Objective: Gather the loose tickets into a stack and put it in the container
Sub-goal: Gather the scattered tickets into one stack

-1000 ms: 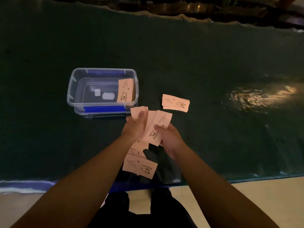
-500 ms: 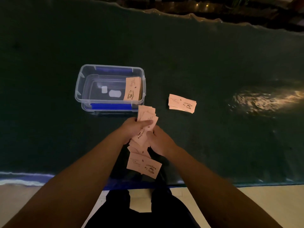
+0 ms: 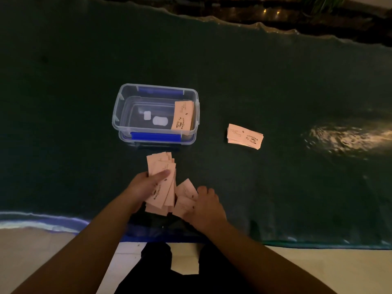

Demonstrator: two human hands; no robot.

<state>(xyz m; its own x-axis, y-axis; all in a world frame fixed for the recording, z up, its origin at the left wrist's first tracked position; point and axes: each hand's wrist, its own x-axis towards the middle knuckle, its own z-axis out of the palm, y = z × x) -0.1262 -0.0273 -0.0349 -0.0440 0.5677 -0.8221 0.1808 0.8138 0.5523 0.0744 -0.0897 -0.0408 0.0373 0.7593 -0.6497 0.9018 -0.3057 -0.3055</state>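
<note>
Farthest to my left on the dark green tabletop [image 3: 254,81] sits the clear plastic container [image 3: 118,115] with its blue clips, lid off, and a stack of tickets [image 3: 182,118] already leans against its right inner wall; two small white patches show through its bottom. Just in front of the container, my left hand [image 3: 146,185] is clamped on a fanned bunch of tickets [image 3: 162,183], thumb pressed across the top one, the far ends of the bunch pointing toward the container and spreading unevenly. Right beside that bunch, nearer the tabletop's front edge, a few loose tickets [image 3: 186,198] lie overlapping on the green surface. My right hand [image 3: 206,206] rests on them with the fingers curled down over their right side; I cannot tell from here whether it has actually pinched one or is only pressing on them. Farther right, well apart from both hands and roughly level with the container's front wall, another small pile of tickets [image 3: 245,136] lies flat, slightly skewed, a coffee-cup print visible on its top ticket. Beyond that, a patch of warm light glints on the surface.
</note>
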